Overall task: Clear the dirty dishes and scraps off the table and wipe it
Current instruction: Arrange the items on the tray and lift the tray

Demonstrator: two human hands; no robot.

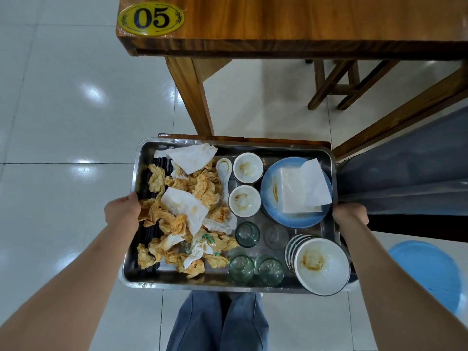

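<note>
held level above the tiled floor [63, 110], just short of the tabletop [304, 19] edge: a steel tray [136, 274]. left hand [122, 211] grip curled over the tray's left rim, right hand [350, 214] grip clasping its right rim. heaped on the left half: orange-stained napkins [177, 196] over black chopsticks [152, 231]. toward the right: a white spoon [224, 168], two small stained bowls [247, 167], a blue plate [293, 219] bearing folded tissue, four glasses [247, 234], stacked bowls [321, 266] at the near right corner. stuck on the tabletop's corner: a yellow 05 badge [151, 19].
</note>
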